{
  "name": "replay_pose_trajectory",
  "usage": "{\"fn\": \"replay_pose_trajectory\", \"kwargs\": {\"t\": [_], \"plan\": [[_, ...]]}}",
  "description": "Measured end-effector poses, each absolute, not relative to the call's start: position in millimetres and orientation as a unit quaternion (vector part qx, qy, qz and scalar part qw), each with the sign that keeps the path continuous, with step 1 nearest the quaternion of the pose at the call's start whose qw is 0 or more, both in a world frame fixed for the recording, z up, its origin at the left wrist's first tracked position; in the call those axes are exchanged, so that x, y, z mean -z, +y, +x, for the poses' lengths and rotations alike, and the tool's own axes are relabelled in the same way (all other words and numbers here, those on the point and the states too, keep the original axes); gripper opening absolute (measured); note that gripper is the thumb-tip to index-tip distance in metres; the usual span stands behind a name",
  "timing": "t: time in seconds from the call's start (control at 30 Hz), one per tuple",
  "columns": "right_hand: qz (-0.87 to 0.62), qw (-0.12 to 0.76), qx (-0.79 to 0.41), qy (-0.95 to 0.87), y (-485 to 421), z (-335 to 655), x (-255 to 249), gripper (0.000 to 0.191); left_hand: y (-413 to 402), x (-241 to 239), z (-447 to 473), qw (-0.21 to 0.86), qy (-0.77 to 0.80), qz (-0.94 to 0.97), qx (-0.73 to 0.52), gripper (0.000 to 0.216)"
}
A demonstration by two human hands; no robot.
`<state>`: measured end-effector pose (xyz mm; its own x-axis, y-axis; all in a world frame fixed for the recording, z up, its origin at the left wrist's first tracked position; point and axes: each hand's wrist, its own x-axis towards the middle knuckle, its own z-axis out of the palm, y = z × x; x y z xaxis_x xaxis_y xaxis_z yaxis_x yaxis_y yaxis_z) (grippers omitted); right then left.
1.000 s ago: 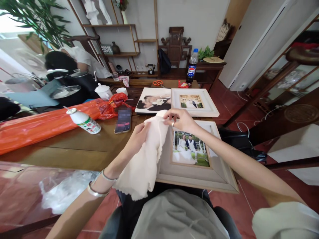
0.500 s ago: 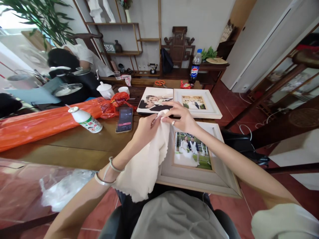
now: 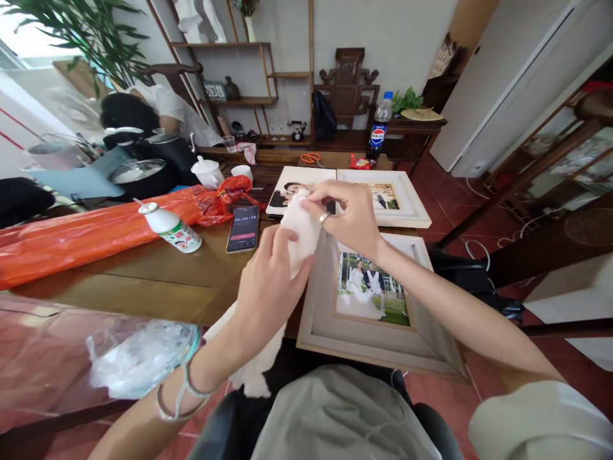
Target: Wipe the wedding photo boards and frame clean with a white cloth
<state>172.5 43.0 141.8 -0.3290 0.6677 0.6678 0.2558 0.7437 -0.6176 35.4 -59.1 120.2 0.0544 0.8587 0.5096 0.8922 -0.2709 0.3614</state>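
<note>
L hand (image 3: 268,287) & R hand (image 3: 352,217) grip cloth (image 3: 299,230) above frame (image 3: 316,313).

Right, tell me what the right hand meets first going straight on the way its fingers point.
The white cloth: the right hand pinches it with its fingertips. Beyond it lies the phone, but the hand seems raised above the table, so it might pass over.

The left hand (image 3: 268,284) and right hand (image 3: 352,214) hold a cloth (image 3: 297,230) above the table (image 3: 143,281). Below and right of the grip lies a frame (image 3: 316,313). Behind the grip, 2 more lie side by side: a print (image 3: 286,182) and another frame (image 3: 412,206). To its left lie a phone (image 3: 242,228), then a bottle (image 3: 172,229).
</note>
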Motion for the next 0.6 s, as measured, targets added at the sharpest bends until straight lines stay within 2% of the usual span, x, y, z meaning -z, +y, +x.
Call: {"fn": "replay_pose_trajectory", "kwargs": {"t": [0.1,0.2,0.3,0.37,0.53,0.6], "plan": [[-0.289,0.53,-0.108,-0.79,36.0,164.5,-171.0,0.018,-62.3,-141.3,26.2,0.063,-0.6,-0.714,0.355,0.02],[-0.266,0.56,0.004,-0.785,28.6,164.3,-203.1,0.018,-59.9,-166.8,14.5,0.084,-0.586,-0.705,0.391,0.027],[-0.251,0.565,0.083,-0.782,20.1,172.2,-231.5,0.017,-51.1,-183.7,2.5,0.088,-0.56,-0.731,0.38,0.026],[-0.257,0.569,0.107,-0.774,16.0,179.6,-245.1,0.02,-43.3,-185.4,-4.4,0.068,-0.535,-0.774,0.332,0.022],[-0.335,0.614,0.101,-0.708,20.3,204.4,-259.8,0.017,-25.6,-165.2,-19.0,-0.039,-0.47,-0.866,0.166,0.032],[-0.347,0.621,0.104,-0.695,28.8,219.7,-260.1,0.013,-19.2,-156.7,-27.6,-0.084,-0.443,-0.878,0.161,0.032]]}}
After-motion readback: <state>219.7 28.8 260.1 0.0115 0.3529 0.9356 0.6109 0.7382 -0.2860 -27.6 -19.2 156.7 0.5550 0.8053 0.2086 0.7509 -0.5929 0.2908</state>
